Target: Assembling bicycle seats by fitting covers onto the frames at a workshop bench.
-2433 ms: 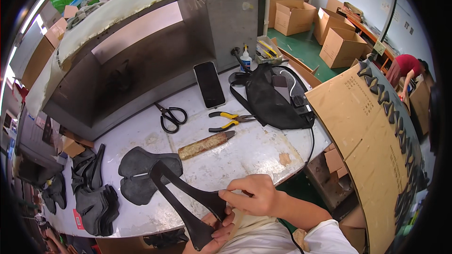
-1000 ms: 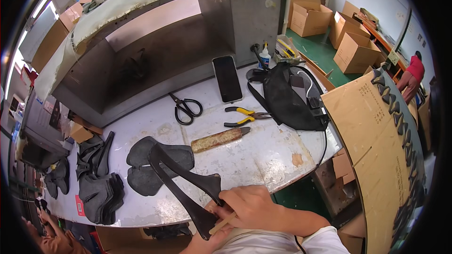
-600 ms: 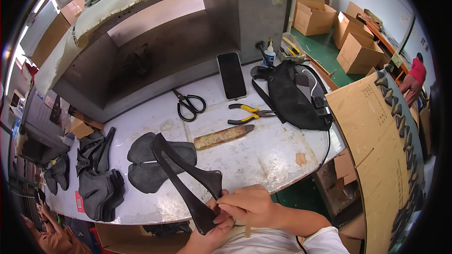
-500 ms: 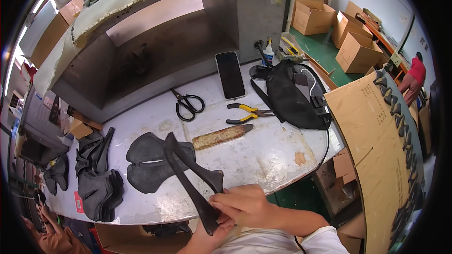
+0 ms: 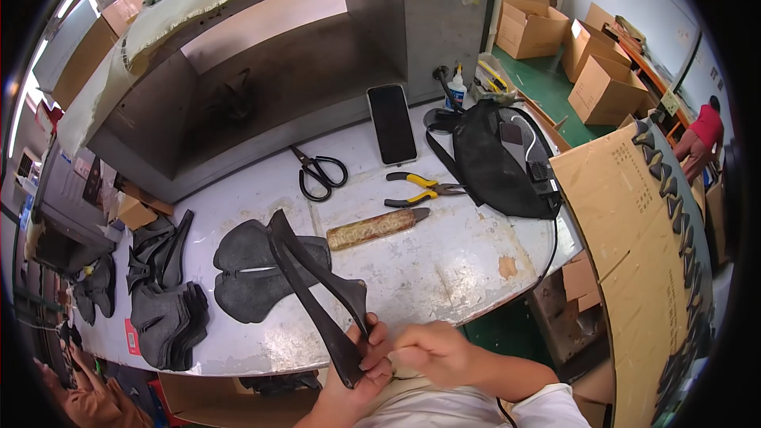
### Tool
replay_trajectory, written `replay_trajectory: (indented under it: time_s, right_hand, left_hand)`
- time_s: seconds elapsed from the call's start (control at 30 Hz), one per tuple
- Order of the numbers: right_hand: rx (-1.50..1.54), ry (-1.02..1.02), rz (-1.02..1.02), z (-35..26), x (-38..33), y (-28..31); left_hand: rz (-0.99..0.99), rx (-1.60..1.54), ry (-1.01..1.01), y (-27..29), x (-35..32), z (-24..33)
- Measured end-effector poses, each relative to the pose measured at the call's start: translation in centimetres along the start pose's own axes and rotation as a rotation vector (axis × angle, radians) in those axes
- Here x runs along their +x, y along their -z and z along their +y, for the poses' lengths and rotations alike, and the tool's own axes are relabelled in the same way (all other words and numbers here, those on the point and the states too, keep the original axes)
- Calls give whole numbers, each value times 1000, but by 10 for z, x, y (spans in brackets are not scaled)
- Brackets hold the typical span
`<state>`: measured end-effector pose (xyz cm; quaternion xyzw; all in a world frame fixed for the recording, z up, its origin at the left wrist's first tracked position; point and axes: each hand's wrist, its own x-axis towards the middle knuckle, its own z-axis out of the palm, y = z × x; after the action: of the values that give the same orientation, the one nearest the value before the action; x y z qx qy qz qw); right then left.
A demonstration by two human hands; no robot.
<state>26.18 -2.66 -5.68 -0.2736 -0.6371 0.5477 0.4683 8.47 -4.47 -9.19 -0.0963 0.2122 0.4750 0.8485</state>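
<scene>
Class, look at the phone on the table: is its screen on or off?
Off, it appears: the phone's screen is plain black, with nothing lit on it.

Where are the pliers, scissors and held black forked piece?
Pliers [image 5: 438, 189]: head view, near the pivot.
Scissors [image 5: 307, 162]: head view, near the joint.
Black forked piece [image 5: 316, 313]: head view, on its left prong.

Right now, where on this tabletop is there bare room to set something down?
Bare tabletop lies between the brown-handled tool, the black bag and the front-right edge. The left end is crowded with stacked dark pieces.
</scene>
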Motion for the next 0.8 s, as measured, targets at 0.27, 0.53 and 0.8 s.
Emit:
replay_trajectory:
  time_s: [0.27, 0.53, 0.8]
  right_hand:
    - [863, -458, 230, 35, -144, 134]
    - [-600, -1063, 479, 161, -304, 174]
    - [-1186, -854, 538, 76, -177, 164]
  left_hand:
    - [461, 1189, -615, 23, -22, 86]
    - [594, 2034, -938, 18, -20, 93]
    - [675, 2159, -1070, 4, -17, 100]
